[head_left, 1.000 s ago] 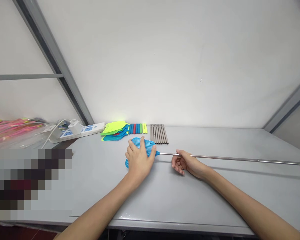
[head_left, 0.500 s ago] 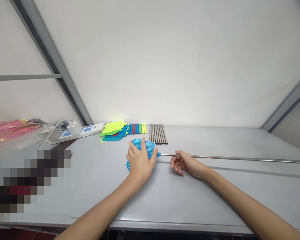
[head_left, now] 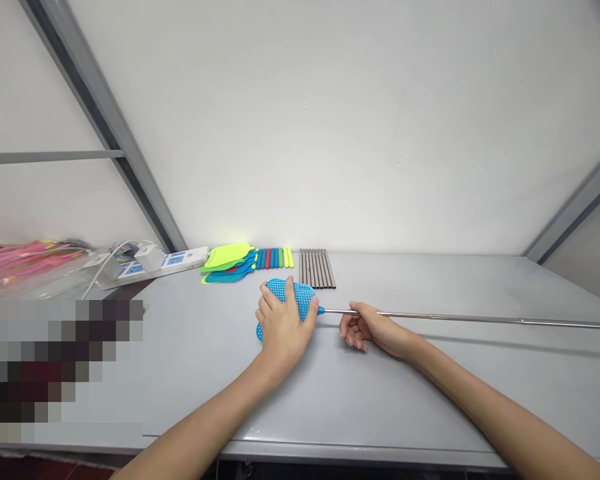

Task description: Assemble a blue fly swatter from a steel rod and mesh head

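Observation:
A fly swatter with a blue perforated head [head_left: 303, 299] and a long, extended metal rod [head_left: 455, 318] lies across my view, its far end running out of the frame on the right. My left hand [head_left: 284, 323] is closed on the swatter's head, thumb near the blue neck. My right hand [head_left: 363, 327] holds the thin rod a short way right of the neck, between thumb and fingers, with the other fingers curled below. The rod is raised a little and casts a shadow on the table.
Behind my left hand lie stacked swatter heads [head_left: 227, 257], a row of coloured handles [head_left: 273, 258] and a row of metal tubes [head_left: 317, 269]. A power strip [head_left: 187, 259] and bagged pink items [head_left: 30, 263] are at the left. A wall backs the grey table [head_left: 380, 400].
The swatter and my left hand have shifted slightly to the right. My right hand has stayed almost in place on the rod, and the swatter's neck is a little closer to it.

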Tool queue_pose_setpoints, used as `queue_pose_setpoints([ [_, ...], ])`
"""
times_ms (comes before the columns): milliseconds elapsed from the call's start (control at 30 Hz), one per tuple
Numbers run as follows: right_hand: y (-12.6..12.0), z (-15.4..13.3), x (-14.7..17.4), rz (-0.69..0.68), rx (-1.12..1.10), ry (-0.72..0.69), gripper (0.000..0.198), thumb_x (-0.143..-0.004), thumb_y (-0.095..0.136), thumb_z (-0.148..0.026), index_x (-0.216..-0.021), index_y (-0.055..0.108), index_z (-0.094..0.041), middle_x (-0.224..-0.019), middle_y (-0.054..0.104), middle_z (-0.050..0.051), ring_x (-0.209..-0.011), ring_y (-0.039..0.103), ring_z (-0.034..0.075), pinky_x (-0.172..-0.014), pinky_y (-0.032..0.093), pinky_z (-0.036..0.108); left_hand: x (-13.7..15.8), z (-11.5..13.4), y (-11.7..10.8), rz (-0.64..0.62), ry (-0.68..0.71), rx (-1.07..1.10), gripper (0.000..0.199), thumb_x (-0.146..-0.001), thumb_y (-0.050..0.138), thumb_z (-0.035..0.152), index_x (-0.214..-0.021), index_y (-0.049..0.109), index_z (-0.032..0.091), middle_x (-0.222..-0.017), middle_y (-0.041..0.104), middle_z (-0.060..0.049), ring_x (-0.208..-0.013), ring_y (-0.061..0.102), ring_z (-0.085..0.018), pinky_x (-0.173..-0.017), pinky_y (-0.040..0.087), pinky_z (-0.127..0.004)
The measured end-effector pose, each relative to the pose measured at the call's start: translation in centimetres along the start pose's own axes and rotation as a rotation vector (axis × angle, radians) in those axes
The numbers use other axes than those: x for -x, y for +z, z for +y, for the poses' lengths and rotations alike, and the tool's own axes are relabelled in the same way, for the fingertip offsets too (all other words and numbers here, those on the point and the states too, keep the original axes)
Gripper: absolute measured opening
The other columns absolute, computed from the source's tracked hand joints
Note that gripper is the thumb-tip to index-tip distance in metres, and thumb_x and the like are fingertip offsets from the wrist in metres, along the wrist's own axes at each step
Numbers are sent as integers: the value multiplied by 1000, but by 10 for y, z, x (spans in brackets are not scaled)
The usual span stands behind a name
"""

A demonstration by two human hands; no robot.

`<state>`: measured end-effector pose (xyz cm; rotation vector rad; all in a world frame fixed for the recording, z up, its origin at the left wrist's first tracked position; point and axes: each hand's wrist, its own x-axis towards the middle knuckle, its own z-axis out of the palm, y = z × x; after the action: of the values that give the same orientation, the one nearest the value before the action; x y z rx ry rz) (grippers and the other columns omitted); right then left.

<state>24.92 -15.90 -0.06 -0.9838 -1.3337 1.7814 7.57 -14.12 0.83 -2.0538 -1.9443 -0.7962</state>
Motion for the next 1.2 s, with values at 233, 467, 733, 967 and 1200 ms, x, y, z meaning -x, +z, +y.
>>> queue_pose_setpoints([
  [233,0,0,-1,-6,10,-5,51,-83,22,-41,-63,57,-9,-50,52,4,-40,43,7,-38,32,17,2,3,-2,11,17,12,60,-77,29,52,-125,30,17,-119,25,-21,-101,38,-32,-78,32,-42],
  [467,0,0,-1,-17,21,-12,52,-83,22,-41,-64,58,-9,-51,52,4,-41,43,7,-39,32,18,4,6,-4,5,22,25,61,-76,31,52,-126,29,17,-121,24,-22,-102,37,-32,-79,31,-43],
  [733,0,-1,0,-21,33,-7,52,-83,21,-40,-64,58,-9,-52,52,4,-42,43,7,-39,32,18,6,8,-6,9,36,35,60,-77,32,51,-125,30,17,-121,22,-22,-104,35,-33,-80,30,-43],
  [967,1,0,-1,-33,51,-20,52,-84,21,-41,-66,58,-9,-53,52,4,-42,43,7,-39,32,18,6,8,-4,7,44,37,59,-76,31,52,-124,33,16,-120,22,-23,-103,36,-33,-80,31,-43],
  [1200,1,-2,-1,-30,40,-13,52,-83,21,-41,-65,58,-9,-52,52,4,-42,42,7,-38,32,17,8,10,-6,24,48,49,58,-76,33,51,-124,32,17,-121,20,-23,-103,35,-34,-80,31,-43],
])
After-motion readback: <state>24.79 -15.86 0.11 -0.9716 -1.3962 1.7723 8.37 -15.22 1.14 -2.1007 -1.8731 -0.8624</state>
